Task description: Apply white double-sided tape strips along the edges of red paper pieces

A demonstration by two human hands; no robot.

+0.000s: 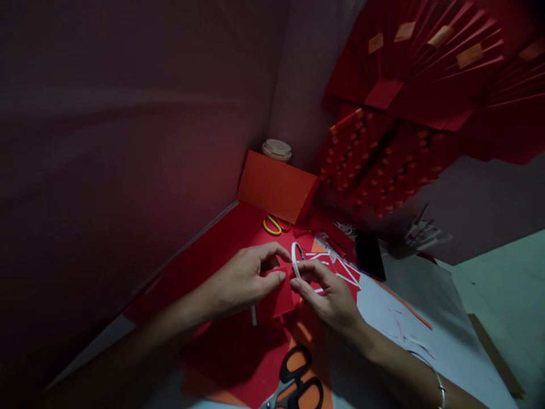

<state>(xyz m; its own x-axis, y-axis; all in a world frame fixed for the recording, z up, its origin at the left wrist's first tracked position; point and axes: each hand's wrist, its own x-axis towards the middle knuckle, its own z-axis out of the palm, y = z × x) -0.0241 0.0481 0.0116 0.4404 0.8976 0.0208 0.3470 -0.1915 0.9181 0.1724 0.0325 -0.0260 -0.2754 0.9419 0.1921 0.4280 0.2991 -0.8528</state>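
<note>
My left hand (pixel 246 278) pinches a piece of red paper (pixel 279 295) between thumb and fingers. My right hand (pixel 330 292) is closed on a white roll of tape (pixel 295 258), held upright right beside the left fingertips. A white strip hangs under the red piece. Both hands hover over red and orange sheets (pixel 238 352) lying on the surface.
Orange-handled scissors (pixel 298 380) lie near the front. Yellow-handled scissors (pixel 272 226) sit behind, by a folded red card (pixel 276 184) and a small lidded jar (pixel 276 149). A black phone (pixel 369 255) lies at right. Pleated red paper decorations (pixel 409 113) hang on the wall.
</note>
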